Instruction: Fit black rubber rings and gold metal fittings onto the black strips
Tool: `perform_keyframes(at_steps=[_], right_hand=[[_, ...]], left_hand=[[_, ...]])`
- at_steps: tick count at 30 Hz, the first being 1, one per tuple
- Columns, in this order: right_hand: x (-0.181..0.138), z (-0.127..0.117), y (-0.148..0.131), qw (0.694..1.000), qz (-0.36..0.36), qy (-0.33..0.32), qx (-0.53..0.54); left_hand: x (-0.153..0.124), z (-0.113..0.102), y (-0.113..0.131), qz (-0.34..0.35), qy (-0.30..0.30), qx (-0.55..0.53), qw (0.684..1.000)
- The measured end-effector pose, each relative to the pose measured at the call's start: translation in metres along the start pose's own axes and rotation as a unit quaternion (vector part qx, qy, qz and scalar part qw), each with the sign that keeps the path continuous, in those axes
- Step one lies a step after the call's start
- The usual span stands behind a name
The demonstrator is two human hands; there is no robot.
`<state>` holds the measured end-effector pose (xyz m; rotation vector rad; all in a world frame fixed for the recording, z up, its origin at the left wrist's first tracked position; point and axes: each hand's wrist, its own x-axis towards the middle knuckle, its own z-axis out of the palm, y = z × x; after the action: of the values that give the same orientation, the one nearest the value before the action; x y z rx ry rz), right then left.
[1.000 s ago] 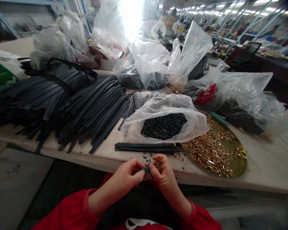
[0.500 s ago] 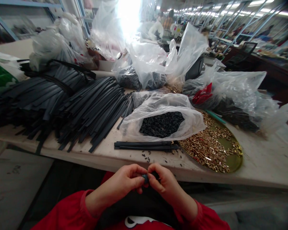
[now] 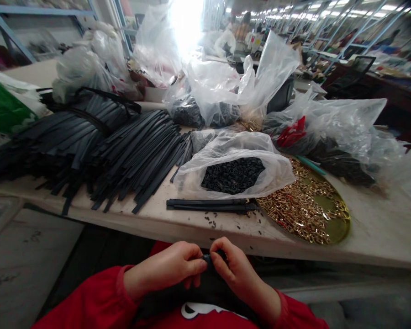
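In front of the table edge, my left hand (image 3: 181, 265) pinches one end of a small dark strap (image 3: 207, 259). My right hand (image 3: 232, 265) is closed on the same strap, close beside the left fingertips. Most of the strap is hidden by the fingers. Just beyond my hands, several tiny black loops (image 3: 210, 221) lie scattered on the table. Behind them rests a short bundle of black straps (image 3: 208, 206). An open plastic bag (image 3: 188, 180) full of small black loops (image 3: 234, 175) stands behind that bundle.
A round gold tray (image 3: 344, 224) of gold metal hardware (image 3: 297, 210) sits to the right. Large piles of black straps (image 3: 133, 155) cover the left of the table (image 3: 370, 233). Filled plastic bags (image 3: 345, 123) line the back, and a green bag (image 3: 7, 105) stands far left.
My fingertips have drawn slightly apart, and a little of the dark strap shows between them. The view has shifted slightly; the things on the table stay in place.
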<state>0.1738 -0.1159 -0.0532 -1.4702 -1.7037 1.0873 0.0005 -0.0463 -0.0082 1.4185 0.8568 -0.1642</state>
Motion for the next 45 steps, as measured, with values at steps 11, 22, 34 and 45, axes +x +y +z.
perform_keyframes(at_steps=[11, 22, 34, 45], right_hand=[[-0.016, 0.004, 0.004, 0.997, -0.022, -0.017, -0.072], [-0.013, 0.010, 0.010, 0.999, 0.025, 0.011, -0.022], [-0.019, 0.008, 0.012, 0.997, 0.000, -0.053, -0.054], [-0.028, 0.006, 0.008, 0.995, -0.059, -0.041, -0.067]], left_hand=[[0.004, 0.021, -0.006, -0.031, -0.003, 0.025, 0.999], [0.006, 0.019, -0.015, -0.001, -0.001, 0.019, 1.000], [0.003, 0.016, -0.019, -0.028, -0.043, 0.006, 0.999], [0.002, 0.028, -0.008, 0.001, -0.040, 0.069, 0.997]])
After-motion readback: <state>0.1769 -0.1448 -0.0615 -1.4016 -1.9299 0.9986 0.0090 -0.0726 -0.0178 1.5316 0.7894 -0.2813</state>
